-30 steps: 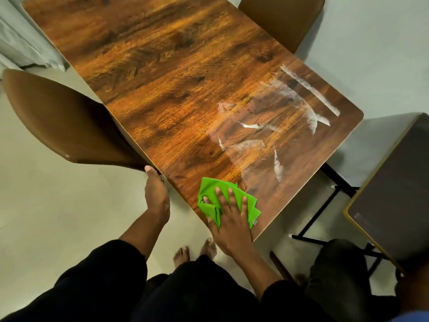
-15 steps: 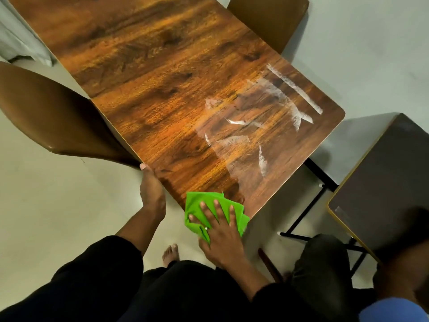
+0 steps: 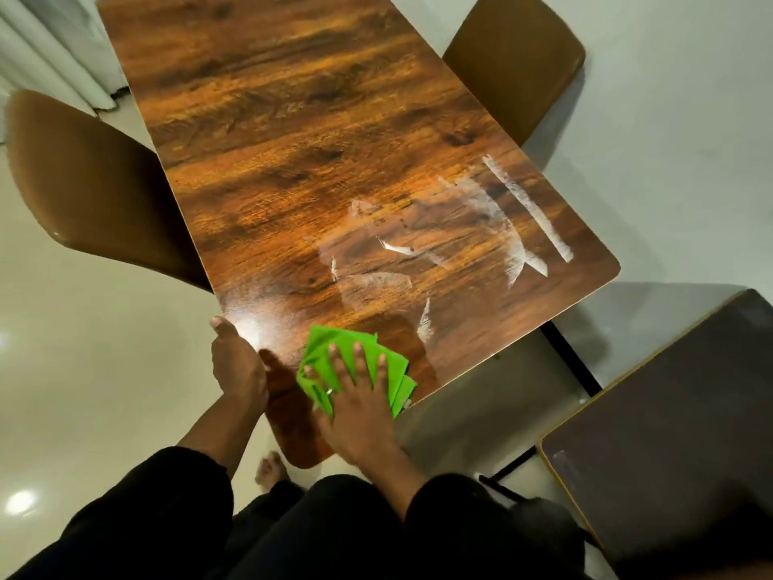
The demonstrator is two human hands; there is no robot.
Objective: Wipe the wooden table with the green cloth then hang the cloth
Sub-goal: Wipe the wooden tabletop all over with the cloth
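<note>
1. The worktop (image 3: 293,140) is glossy wood-grain with rounded corners, and white smeary streaks (image 3: 493,219) cover its near right part.
2. The folded green cloth (image 3: 334,349) lies flat near the closest corner. The right hand (image 3: 359,416) presses it with fingers (image 3: 357,357) spread open. The left hand (image 3: 236,366) curls over the left edge.
3. Smooth brown chairs sit tucked in on the left (image 3: 83,194) and far right (image 3: 514,60). A darker table (image 3: 669,433) stands close at right, with a narrow strip of floor between.

Right hand (image 3: 355,406) lies palm down, fingers spread flat, pressing on the green cloth (image 3: 389,370) at the near corner of the wooden table (image 3: 318,161). Left hand (image 3: 237,368) grips the table's near left edge, thumb on top; both forearms bare below dark sleeves.
</note>
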